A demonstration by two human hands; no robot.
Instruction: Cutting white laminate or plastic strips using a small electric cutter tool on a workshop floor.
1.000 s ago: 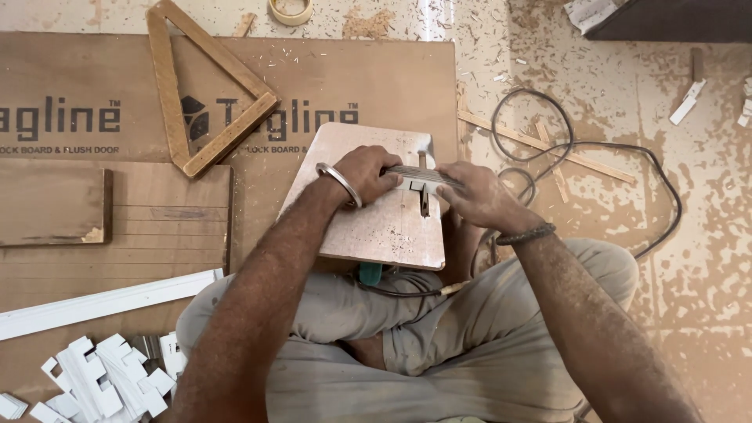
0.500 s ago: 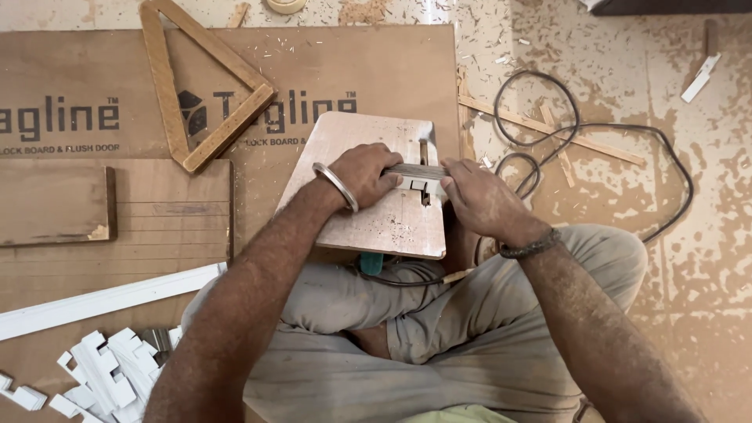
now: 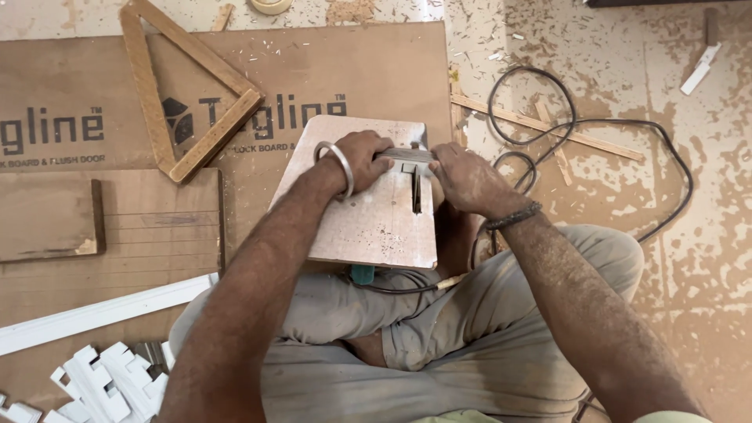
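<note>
Head view shows the left hand point(image 3: 362, 159) and right hand point(image 3: 464, 178) both closed on a short strip point(image 3: 409, 156) held between them over the slotted board point(image 3: 368, 215) on the lap.

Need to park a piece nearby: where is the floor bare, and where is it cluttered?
Bare: brown sheet between the triangle frame and its right edge; floor right of the cable. Crowded: white offcuts bottom left; both hands, left hand and right hand, on the small board.
</note>
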